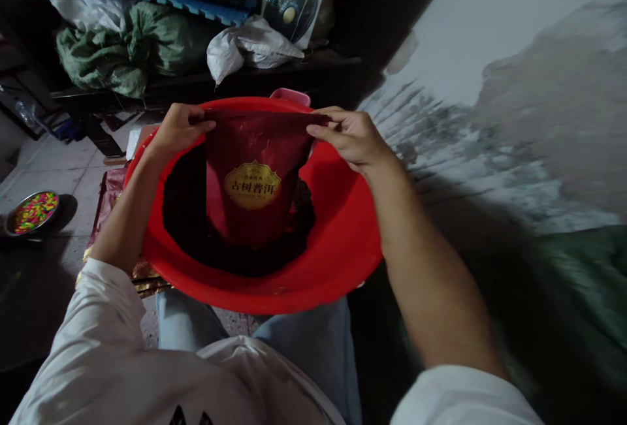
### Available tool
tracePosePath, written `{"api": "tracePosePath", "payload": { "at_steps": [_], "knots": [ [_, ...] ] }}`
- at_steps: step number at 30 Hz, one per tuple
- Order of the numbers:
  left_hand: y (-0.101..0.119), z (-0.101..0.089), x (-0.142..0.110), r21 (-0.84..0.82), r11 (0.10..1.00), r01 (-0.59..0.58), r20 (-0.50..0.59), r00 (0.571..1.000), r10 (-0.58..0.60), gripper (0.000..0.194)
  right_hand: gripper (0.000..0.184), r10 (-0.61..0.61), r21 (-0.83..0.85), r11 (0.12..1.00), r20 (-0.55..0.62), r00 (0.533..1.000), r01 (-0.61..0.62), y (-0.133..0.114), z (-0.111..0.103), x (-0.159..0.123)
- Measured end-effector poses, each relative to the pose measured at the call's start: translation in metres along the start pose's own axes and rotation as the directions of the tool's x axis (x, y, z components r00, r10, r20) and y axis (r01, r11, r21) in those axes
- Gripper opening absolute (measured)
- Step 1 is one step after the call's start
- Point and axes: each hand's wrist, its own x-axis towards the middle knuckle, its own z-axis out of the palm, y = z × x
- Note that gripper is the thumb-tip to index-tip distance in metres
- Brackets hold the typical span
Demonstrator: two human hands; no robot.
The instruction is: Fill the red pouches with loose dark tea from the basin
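Note:
A dark red pouch with a gold label stands upright inside a big red plastic basin that rests on my lap. My left hand pinches the pouch's top left corner. My right hand pinches the top right corner, and the top edge is stretched flat between the two. A dark loose mass, perhaps tea leaves, lies in the basin's bottom around the pouch.
A metal bowl of coloured bits sits on the floor at left. More red and gold pouches lie under the basin's left rim. Green and white sacks and foam mats fill the shelf behind. A stained wall runs along the right.

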Motion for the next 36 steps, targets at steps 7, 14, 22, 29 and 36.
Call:
{"api": "tracePosePath", "payload": {
  "at_steps": [7,14,22,29,36],
  "knots": [
    [0.008,0.006,0.001,-0.062,0.994,-0.088,-0.116,0.99,0.081,0.035,0.049,-0.202,-0.159,0.97,-0.101,0.974,0.185,-0.005,-0.001,0.005],
    [0.012,0.003,-0.005,0.056,0.978,-0.199,-0.117,0.972,0.204,0.029,0.036,-0.361,-0.443,0.843,-0.044,0.931,0.306,-0.029,0.006,-0.001],
    [0.027,0.024,-0.015,0.061,0.943,-0.328,-0.116,0.936,0.334,0.026,0.018,-0.341,-0.761,0.591,0.063,0.938,0.267,-0.082,0.024,-0.025],
    [0.028,0.016,-0.013,0.171,0.93,-0.325,-0.084,0.936,0.342,0.018,0.021,-0.26,-0.823,0.528,0.08,0.962,0.211,-0.077,0.023,-0.026],
    [0.064,0.014,-0.031,0.44,0.821,-0.364,0.018,0.918,0.397,0.015,0.025,-0.313,-0.834,0.473,0.142,0.939,0.284,-0.103,0.045,-0.037]
  ]
}}
